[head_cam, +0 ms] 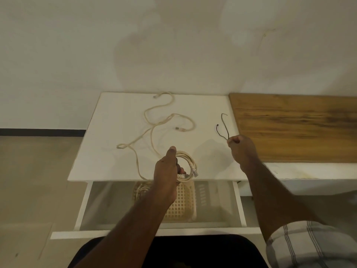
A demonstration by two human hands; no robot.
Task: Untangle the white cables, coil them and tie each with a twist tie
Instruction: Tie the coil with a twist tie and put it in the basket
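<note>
My left hand (167, 169) grips a coiled white cable (188, 161) over the front edge of the white table (108, 151); its clear plugs hang at the coil's right side. My right hand (242, 149) pinches the lower end of a dark twist tie (224, 125), which sticks up and to the left, bent into a V. A second white cable (154, 120) lies loose and winding across the tabletop, one plug near the back edge, another near the middle. Its near end droops over the front edge.
An open white drawer (238, 206) below the table holds a cream lattice basket (183, 204) with more cable in it. A wooden board (293, 128) lies on the surface to the right. A wall stands right behind the table.
</note>
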